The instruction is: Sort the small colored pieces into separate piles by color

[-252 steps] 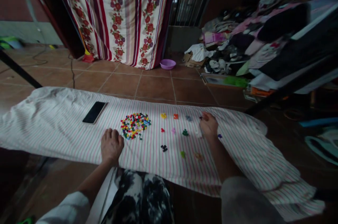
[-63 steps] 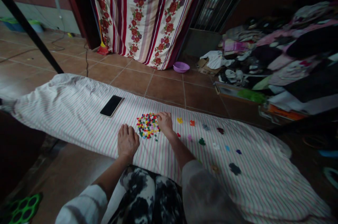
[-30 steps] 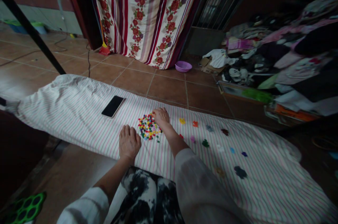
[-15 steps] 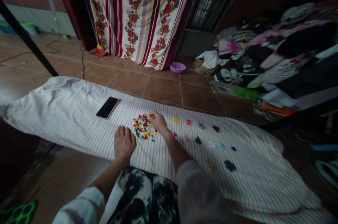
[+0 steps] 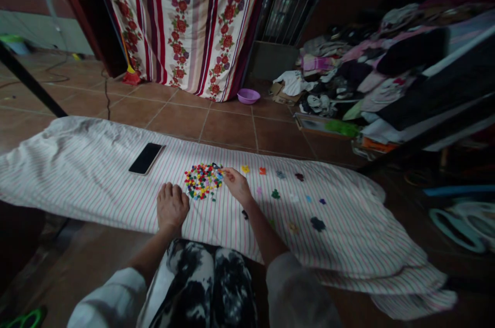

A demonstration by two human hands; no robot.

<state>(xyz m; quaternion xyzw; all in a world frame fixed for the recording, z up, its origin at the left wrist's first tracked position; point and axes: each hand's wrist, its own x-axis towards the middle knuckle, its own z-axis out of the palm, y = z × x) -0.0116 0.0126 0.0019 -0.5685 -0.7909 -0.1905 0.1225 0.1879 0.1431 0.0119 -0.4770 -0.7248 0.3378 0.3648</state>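
Note:
A round pile of small multicoloured pieces (image 5: 202,181) lies on the striped cloth (image 5: 154,214). At its right edge is my right hand (image 5: 237,186), thumb and fingers pinched together; whatever they hold is too small to make out. Palm down on the cloth, my left hand (image 5: 172,207) rests just left of the pile with its fingers laid out. Right of the pile sit little single-colour groups, among them yellow pieces (image 5: 245,168), orange pieces (image 5: 262,170), green pieces (image 5: 275,194), white pieces (image 5: 294,197) and dark pieces (image 5: 317,223). My right forearm hides part of this area.
A phone (image 5: 146,158) lies on the cloth left of the pile. Beyond the cloth are a tiled floor (image 5: 228,129), a purple basin (image 5: 248,96) and a floral curtain (image 5: 197,23). Heaped clothes (image 5: 359,75) fill the right back.
My right hand has drawn back slightly to the right, from over the pile to its edge. My left hand stays on the cloth. The whole view has shifted a little.

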